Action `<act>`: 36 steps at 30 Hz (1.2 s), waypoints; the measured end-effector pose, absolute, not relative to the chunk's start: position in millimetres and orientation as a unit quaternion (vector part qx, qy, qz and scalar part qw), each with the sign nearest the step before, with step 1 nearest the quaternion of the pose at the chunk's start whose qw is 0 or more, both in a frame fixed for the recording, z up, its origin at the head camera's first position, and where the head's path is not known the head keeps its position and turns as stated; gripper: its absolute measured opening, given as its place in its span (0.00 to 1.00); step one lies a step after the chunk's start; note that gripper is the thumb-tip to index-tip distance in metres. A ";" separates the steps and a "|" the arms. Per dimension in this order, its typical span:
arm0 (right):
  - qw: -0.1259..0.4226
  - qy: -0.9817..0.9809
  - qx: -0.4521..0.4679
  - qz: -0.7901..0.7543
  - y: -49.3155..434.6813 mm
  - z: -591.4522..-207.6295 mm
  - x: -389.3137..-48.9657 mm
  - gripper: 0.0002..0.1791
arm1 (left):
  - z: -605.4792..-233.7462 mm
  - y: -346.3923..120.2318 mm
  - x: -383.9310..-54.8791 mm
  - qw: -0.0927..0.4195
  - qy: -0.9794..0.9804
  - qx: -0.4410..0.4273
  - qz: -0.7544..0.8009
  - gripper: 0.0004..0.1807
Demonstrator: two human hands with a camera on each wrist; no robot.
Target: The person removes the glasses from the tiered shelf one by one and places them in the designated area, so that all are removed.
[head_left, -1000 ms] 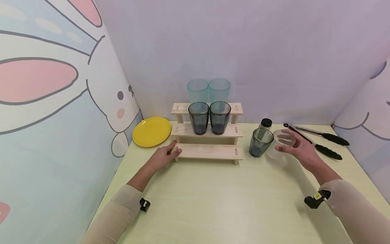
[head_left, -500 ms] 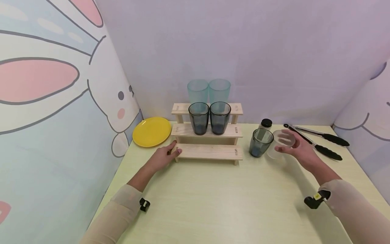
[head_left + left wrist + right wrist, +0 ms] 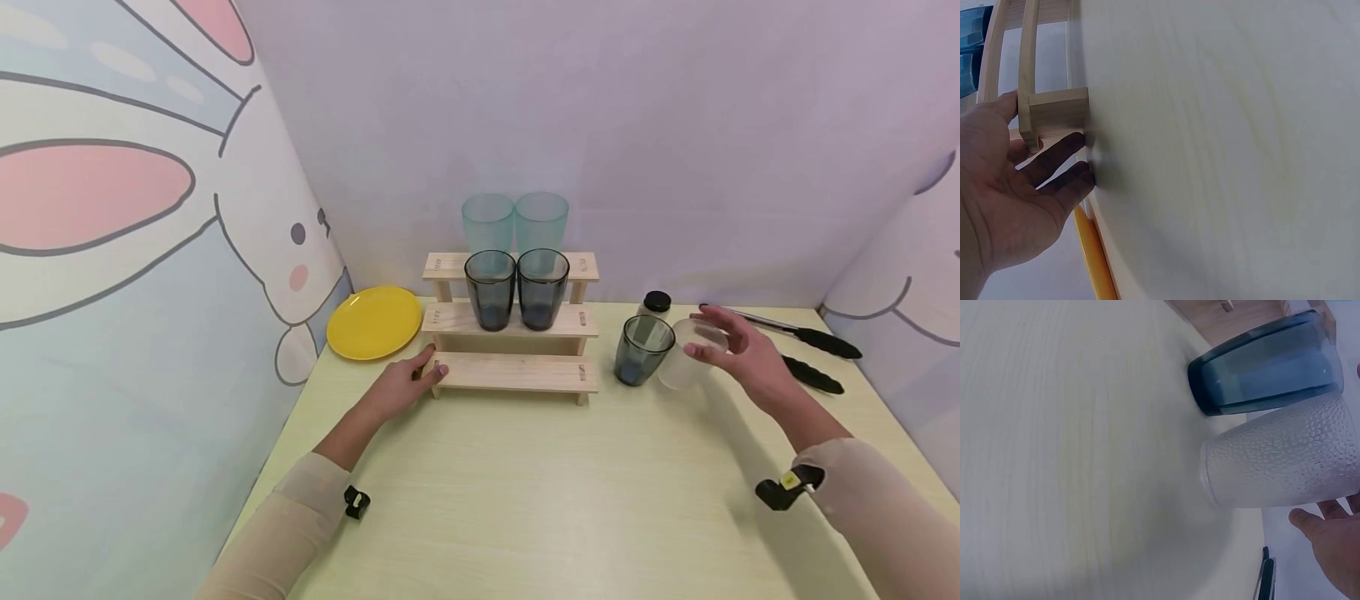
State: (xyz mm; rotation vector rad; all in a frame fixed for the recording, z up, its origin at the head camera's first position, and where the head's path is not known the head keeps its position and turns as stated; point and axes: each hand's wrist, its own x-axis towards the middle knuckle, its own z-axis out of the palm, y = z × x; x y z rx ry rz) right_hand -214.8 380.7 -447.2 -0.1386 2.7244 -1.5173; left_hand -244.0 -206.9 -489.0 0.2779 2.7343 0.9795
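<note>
My left hand (image 3: pixel 397 387) grips the left end of the three-step wooden rack (image 3: pixel 510 373) at its lowest board. The left wrist view shows thumb and fingers on either side of that board's end (image 3: pixel 1027 75). Over on the right, a clear textured cup (image 3: pixel 1285 456) stands upright on the table. My right hand (image 3: pixel 753 358) is beside it with fingers spread; the thumb looks slightly apart from the cup's wall in the right wrist view. A smoky grey glass (image 3: pixel 643 354) stands left of the clear cup. Two more grey glasses (image 3: pixel 516 292) occupy the middle step.
Two pale teal cups (image 3: pixel 514 221) stand on the top step. A yellow plate (image 3: pixel 373 323) lies left of the rack. Behind the loose grey glass is a black-capped jar (image 3: pixel 656 303). Black-handled tongs (image 3: pixel 825 342) lie at the right, partly behind my right hand.
My right hand has loosened from the clear cup and shifted slightly right, with its fingers opening. The cup has stayed in place, and my left hand has not visibly moved.
</note>
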 end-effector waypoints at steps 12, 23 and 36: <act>-0.012 0.885 -0.046 -0.463 372.8 -425.1 -218.2 0.43 | -491.9 -208.6 -244.6 0.108 0.929 0.100 0.340 0.48; -0.011 0.876 -0.064 -0.478 348.6 -402.7 -226.4 0.46 | -491.3 -208.7 -245.4 0.112 0.928 0.097 0.341 0.49; -0.019 0.849 -0.122 -0.514 282.9 -387.4 -241.5 0.43 | -493.0 -209.4 -246.2 0.112 0.927 0.097 0.346 0.49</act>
